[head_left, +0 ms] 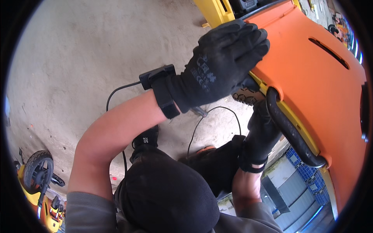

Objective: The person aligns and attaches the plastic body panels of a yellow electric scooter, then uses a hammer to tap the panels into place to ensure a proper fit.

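A large orange panel (303,73) with a slot in it fills the right side, edged by a yellow frame (294,120). My left hand (229,58), in a black glove, lies along the panel's near edge with its fingers stretched out over the orange surface. Lower down, my gloved right hand (264,130) is beside the frame, close behind a black curved bar (295,138) fixed along the panel's edge. The right hand's fingers are mostly hidden, so what they touch does not show. Part of a knobbly tire (244,97) shows between my hands.
A black cable (110,97) runs from a small black box (157,75) at my left wrist. The floor (89,46) is bare concrete. At the lower left stands a yellow machine with a black wheel (39,171). Blue crates (311,174) appear at the lower right.
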